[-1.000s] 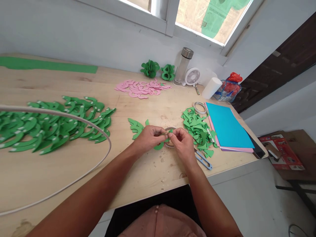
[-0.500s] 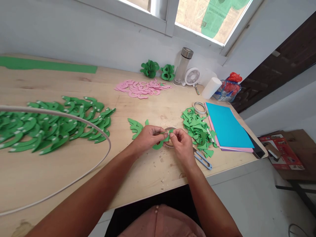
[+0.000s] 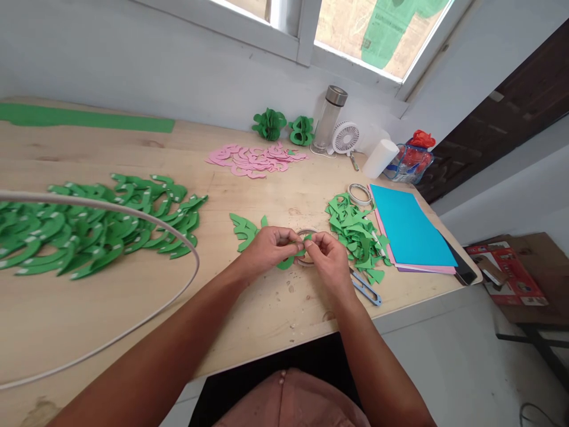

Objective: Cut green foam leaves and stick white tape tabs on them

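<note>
Between my two hands is a green paper cutout (image 3: 285,263), pinched near one end. My left hand (image 3: 272,246) grips it with thumb and fingers, and my right hand (image 3: 326,258) pinches it close by, so the fingertips almost meet. Much of the cutout is covered by the fingers. Behind it on the table a roll of tape (image 3: 306,231) lies flat, partly hidden. More green cutouts (image 3: 242,228) lie just left of my left hand. Beside my right wrist rests a blue-handled utility knife (image 3: 368,289).
Green paper scraps (image 3: 355,228), another tape roll (image 3: 359,194) and coloured sheets (image 3: 409,225) lie right. A large pile of green cutouts (image 3: 102,225) spreads left, under a curving white cable (image 3: 195,261). Pink cutouts (image 3: 253,159), a bottle (image 3: 329,118) and a fan (image 3: 345,137) are behind.
My fingertips have shifted slightly on the green paper cutout and come closer together. Everything else on the table stays where it was.
</note>
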Demonstrator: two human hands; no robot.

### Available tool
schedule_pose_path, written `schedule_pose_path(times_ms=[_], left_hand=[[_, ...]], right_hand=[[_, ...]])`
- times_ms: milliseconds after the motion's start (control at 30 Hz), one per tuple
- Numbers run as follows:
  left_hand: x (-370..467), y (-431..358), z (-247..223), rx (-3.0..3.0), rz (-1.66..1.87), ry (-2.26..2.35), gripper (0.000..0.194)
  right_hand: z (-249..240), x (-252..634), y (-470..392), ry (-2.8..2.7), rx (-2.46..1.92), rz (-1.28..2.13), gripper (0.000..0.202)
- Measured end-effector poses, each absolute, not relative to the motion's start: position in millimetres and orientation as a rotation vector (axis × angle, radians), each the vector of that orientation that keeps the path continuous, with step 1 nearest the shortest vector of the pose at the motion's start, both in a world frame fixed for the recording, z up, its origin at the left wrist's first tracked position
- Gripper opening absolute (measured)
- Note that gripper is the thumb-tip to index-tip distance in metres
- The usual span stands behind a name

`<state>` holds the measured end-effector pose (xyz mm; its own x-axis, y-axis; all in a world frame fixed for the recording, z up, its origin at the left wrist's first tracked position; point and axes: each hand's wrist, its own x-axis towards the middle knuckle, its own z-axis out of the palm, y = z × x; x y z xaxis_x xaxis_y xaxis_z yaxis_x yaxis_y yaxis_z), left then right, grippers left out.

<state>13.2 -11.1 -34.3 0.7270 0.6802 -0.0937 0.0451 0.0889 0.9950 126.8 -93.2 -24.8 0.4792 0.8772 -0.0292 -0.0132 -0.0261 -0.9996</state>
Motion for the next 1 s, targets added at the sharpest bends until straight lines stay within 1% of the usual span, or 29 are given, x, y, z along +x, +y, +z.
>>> schedule_pose_path(times_ms=[100,333,600,700,800,900,1000], left_hand=[[14,-11,-35,1.41,0.526,0.635,0.015],[13,-12,-29,1.414,0.497,0.61,0.025],[13,-12,-28,1.412,0.518,0.619,0.017],[12,-12,-26,1.458,0.517,0.631,0.017],[11,-13,-25,1.497,0.508,0.654,0.022],[11,-12,-25,1.474,0.541,0.707,0.022],[12,-11,-27,1.449,0.574,0.755,0.021]], right_hand=[[-25,128,-92,-0.803,-1.422,0.879,0.013],[-27,130,-92,-0.634,-1.365,0.964,0.017],[-24,131,-91,-0.83,-1.472,0.814,0.016],[-19,136,-92,-0.889,-1.481,0.803,0.017],[-12,151,-99,-0.981,-1.49,0.809,0.015],[-8,175,-115,-0.966,-1.61,0.668,0.02],[-14,198,-136,-1.075,-1.797,0.586,0.019]])
